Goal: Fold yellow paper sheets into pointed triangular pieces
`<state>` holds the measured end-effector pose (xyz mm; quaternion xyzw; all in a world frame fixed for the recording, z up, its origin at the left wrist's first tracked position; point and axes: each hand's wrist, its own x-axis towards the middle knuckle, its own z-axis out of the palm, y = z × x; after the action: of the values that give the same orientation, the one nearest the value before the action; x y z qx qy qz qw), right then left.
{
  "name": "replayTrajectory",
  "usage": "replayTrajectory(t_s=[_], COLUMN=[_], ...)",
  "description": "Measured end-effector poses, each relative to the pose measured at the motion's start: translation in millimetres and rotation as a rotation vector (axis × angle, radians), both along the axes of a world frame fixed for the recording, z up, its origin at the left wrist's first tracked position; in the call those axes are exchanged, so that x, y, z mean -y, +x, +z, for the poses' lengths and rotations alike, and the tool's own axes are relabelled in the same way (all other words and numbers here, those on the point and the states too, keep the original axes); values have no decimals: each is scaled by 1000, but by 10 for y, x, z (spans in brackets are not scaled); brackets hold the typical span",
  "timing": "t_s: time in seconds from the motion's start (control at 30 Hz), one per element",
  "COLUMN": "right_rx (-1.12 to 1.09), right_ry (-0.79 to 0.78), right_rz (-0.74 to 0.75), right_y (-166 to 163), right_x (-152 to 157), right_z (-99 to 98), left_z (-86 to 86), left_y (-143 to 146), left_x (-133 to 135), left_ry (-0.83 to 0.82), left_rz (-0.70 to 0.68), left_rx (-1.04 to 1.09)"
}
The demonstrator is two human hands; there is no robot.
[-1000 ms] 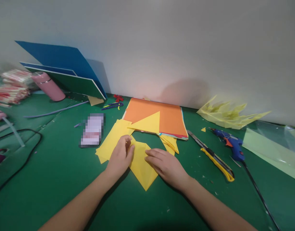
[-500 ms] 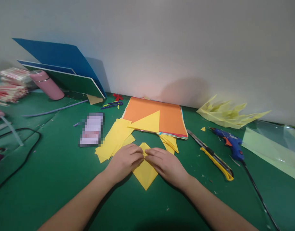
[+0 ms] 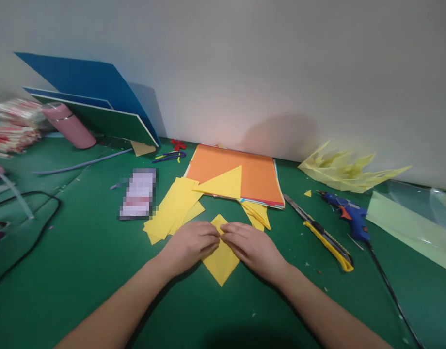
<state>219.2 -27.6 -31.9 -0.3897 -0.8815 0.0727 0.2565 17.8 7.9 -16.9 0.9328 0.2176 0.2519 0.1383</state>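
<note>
Well forward of the back edge of the green desk [image 3: 172, 310], the left hand [image 3: 192, 245] and right hand [image 3: 255, 248] are resting half-curled, fingers together, on diamond-shaped yellow paper [image 3: 221, 271]; grip indeterminable. Scraps [image 3: 308, 193] are littering its right side; a pale wall [image 3: 223, 72] is standing behind.

The counter [image 3: 179, 310] is green; the diamond-shaped paper [image 3: 222, 265] on it, plain yellow. By the back edge, the paper stack [image 3: 257, 169] has an orange top sheet with red and white margins, the tall board [image 3: 88, 77] is deep blue, and the bottle [image 3: 71, 127] pink with a silvery band. Further from that edge, the glue gun [image 3: 358, 224] is blue with an orange-red trigger [image 3: 344, 212], the cutter [image 3: 326, 238] yellow and black.
</note>
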Motion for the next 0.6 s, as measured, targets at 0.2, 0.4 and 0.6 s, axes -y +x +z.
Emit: replayTrajectory(t_s=[0.2,0.4,0.6], right_rx=[-9,-13,-20], right_ry=[13,-3,-3], right_rz=[-14,28,36], right_y=[-6,22,40], right_x=[6,-8,-17], right_z=[10,19,-4], left_z=[11,11,6], left_y=[15,6,0], left_x=[-2,2,3], left_ry=[-40,-63,-93], left_rz=[-4,-8,-8], left_rx=[-11,-28,-44])
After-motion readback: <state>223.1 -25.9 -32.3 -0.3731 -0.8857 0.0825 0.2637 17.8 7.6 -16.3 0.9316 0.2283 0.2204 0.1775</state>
